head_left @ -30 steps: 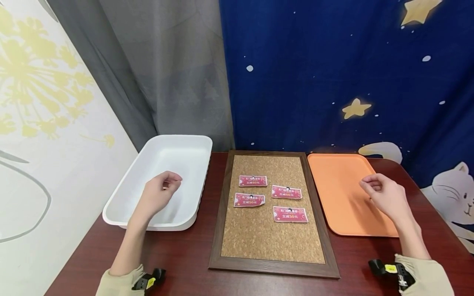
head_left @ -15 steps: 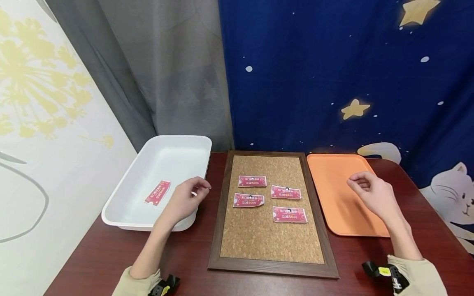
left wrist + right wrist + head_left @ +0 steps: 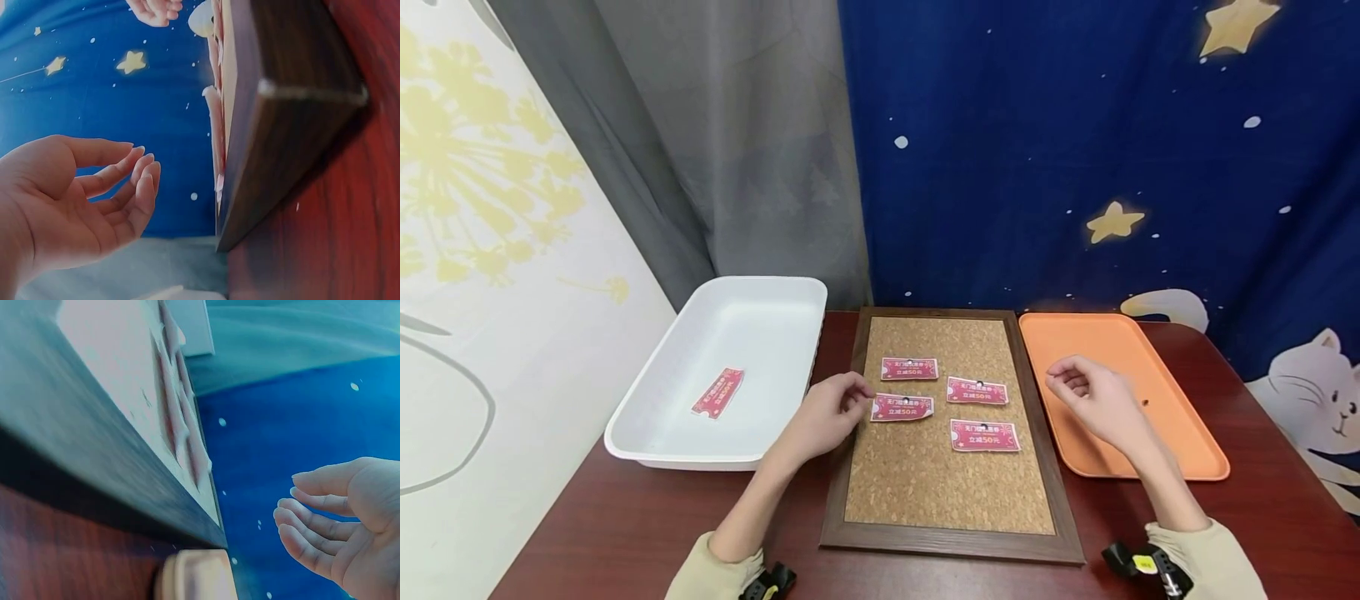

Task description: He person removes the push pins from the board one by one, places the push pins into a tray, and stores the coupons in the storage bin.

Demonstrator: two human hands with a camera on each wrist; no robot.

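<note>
A cork board [image 3: 951, 492] in a brown frame lies on the table, with several red coupons on it. Small pins show at the coupons' top edges. Over the board's left frame hovers my left hand [image 3: 827, 417], fingertips close to the left edge of the lower left coupon [image 3: 901, 407]. In the left wrist view that hand [image 3: 81, 194] holds nothing, its fingers loosely bent and apart from the board. My right hand [image 3: 1097, 406] hovers above the orange tray's left part, near the lower right coupon [image 3: 985, 436]. Its fingers are loosely bent around nothing in the right wrist view.
A white bin [image 3: 647, 408] at the left holds one red coupon [image 3: 718, 392]. On the orange tray [image 3: 1187, 433] at the right lies a tiny dark object [image 3: 1145, 402], too small to tell. Curtains [image 3: 970, 208] hang behind the table; a pale wall stands at the left.
My left hand has moved right from over the white bin to the board's edge, uncovering the coupon in the bin. My right hand has moved left across the orange tray toward the board.
</note>
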